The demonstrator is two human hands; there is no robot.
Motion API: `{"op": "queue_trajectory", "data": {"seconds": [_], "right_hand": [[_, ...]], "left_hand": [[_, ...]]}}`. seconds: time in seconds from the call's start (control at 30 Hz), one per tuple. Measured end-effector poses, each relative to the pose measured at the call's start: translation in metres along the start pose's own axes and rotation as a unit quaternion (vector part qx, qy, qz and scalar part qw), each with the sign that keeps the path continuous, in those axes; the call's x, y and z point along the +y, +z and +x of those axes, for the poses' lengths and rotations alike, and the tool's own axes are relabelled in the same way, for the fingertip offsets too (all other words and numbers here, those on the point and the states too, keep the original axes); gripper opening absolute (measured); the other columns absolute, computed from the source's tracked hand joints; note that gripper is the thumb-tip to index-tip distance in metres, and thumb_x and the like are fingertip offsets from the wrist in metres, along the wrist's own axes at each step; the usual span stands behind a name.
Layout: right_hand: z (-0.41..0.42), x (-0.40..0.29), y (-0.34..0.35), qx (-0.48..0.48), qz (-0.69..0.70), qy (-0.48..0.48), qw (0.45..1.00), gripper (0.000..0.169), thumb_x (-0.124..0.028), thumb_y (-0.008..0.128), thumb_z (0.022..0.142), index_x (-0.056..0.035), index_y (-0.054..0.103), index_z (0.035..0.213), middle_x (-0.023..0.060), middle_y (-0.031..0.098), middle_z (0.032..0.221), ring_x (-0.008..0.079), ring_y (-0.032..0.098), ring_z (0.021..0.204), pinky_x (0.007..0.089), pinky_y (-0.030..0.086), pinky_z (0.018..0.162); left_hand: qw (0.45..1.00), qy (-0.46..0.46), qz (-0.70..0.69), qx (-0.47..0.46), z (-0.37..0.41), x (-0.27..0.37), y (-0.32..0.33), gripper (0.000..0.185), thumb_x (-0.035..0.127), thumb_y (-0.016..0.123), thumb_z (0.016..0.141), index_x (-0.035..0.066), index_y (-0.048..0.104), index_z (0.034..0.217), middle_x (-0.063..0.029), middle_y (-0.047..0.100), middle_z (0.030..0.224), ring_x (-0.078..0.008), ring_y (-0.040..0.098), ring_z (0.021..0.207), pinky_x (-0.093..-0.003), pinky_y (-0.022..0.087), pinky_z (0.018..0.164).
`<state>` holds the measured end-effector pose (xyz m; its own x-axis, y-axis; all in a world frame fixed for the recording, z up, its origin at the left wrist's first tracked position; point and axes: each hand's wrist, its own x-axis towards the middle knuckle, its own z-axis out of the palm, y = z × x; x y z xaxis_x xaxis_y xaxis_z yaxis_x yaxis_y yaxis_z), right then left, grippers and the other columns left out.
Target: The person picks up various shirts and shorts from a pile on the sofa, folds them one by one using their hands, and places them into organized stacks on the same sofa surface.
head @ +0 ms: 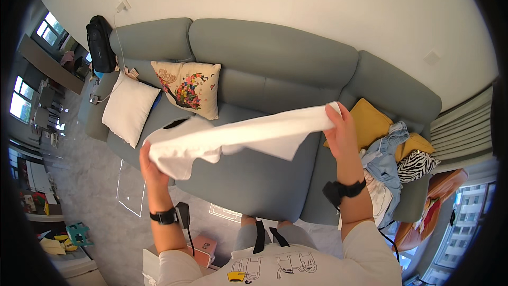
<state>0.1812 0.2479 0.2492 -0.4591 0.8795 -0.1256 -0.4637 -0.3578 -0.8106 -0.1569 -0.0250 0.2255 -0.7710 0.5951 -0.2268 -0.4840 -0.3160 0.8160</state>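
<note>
A white cloth garment [242,133] is stretched in the air between my two hands, folded into a long band with a loose lower flap. Its left end is gripped by my left hand [152,169], where the fabric bunches and hangs lower. My right hand [342,133] pinches the other end, held higher. A dark patch shows at the cloth's upper left edge; I cannot tell what it is. Below and behind the garment is a grey sofa [246,184], whose seat it partly hides.
A white pillow [131,107] and a floral cushion [190,89] lie at the sofa's left. Yellow cushions [367,117], a light blue denim garment [383,155] and a zebra-striped cushion [417,166] crowd the right. A black bag [100,43] stands by the left armrest, near a charging cable [119,39].
</note>
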Motion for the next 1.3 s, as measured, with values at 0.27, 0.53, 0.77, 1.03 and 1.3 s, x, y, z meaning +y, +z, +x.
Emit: {"op": "queue_trajectory", "data": {"seconds": [0.27,0.53,0.77,1.03,1.3], "right_hand": [[-0.098,0.044,-0.060,0.060,-0.098,0.092,0.989,0.021,-0.012,0.065,0.085,-0.0003,0.056,0.099,0.0020,0.060,0.093,0.0065,0.055,0.083,0.0216,0.043,0.074],[-0.178,0.244,-0.220,0.127,-0.346,0.253,0.894,0.021,-0.016,0.067,0.084,0.0006,0.058,0.093,0.0033,0.061,0.081,0.0099,0.055,0.073,0.0254,0.045,0.067],[-0.217,0.344,-0.318,0.161,-0.480,0.266,0.821,0.019,-0.012,0.066,0.082,0.0015,0.054,0.087,0.0055,0.058,0.077,0.0126,0.055,0.065,0.0273,0.046,0.056],[-0.210,0.327,-0.308,0.198,-0.451,0.299,0.817,0.028,-0.004,0.060,0.081,0.0004,0.054,0.108,0.0097,0.063,0.076,0.0162,0.061,0.063,0.0288,0.052,0.052],[-0.093,0.329,-0.340,0.177,-0.175,0.489,0.836,0.028,-0.016,0.059,0.085,-0.0022,0.058,0.110,0.0083,0.060,0.075,0.0153,0.057,0.056,0.0357,0.055,0.062]], "left_hand": [[0.976,-0.014,0.152,0.154,-0.092,-0.056,-0.096,0.037,0.023,0.057,0.085,-0.002,0.053,0.112,-0.0143,0.058,0.113,-0.0257,0.058,0.102,-0.0407,0.050,0.086],[0.944,-0.132,0.220,0.208,-0.140,-0.240,-0.237,0.017,0.017,0.061,0.084,0.000,0.062,0.080,-0.0047,0.062,0.078,-0.0152,0.058,0.071,-0.0308,0.048,0.062],[0.848,-0.248,0.430,0.184,-0.185,-0.341,-0.308,0.029,0.022,0.058,0.089,-0.003,0.059,0.074,-0.0017,0.059,0.069,-0.0090,0.050,0.062,-0.0265,0.041,0.056],[0.810,-0.244,0.502,0.179,-0.207,-0.338,-0.288,0.046,0.015,0.062,0.083,-0.006,0.045,0.121,-0.0110,0.064,0.084,-0.0157,0.061,0.070,-0.0309,0.049,0.062],[0.877,-0.428,0.184,0.114,-0.059,-0.334,-0.269,0.041,0.014,0.045,0.089,0.005,0.042,0.128,-0.0159,0.064,0.091,-0.0182,0.065,0.078,-0.0289,0.053,0.065]]}}
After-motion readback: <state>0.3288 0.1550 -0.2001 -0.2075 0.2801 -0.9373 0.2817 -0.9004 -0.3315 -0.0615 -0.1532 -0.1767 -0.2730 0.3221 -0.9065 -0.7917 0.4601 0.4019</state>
